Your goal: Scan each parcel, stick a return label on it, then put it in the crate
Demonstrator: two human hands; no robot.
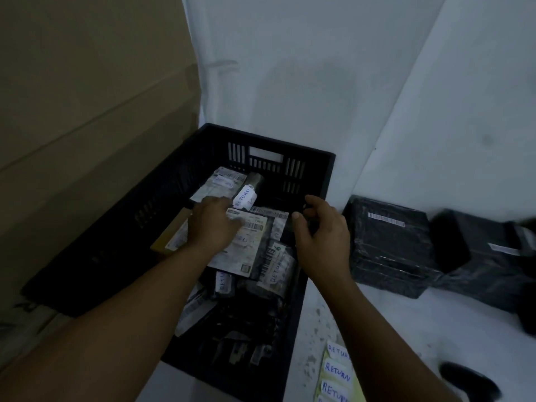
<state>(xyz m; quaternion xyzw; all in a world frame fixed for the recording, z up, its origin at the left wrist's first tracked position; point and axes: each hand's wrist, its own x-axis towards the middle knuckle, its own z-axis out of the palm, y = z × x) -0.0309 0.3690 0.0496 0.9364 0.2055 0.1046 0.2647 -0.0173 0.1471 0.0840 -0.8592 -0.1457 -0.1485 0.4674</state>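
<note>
Crate [304, 158] holds many labelled parcels; black parcels [388, 245] outside await processing. Left hand [213, 224] presses flat; right hand [322, 230] loosely curled, empty.

Dimly lit corner: pale grey-white wall [304, 68] meeting a second pale wall [478, 97] at right, white speckled floor [391, 320] below, large brown cardboard panel [87, 97] standing along the left side

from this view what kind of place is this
Probably a parcel returns or warehouse packing spot: a black slatted plastic crate full of barcoded parcels, handwritten RETURN label stickers, and black plastic-wrapped parcels waiting beside it.
</note>
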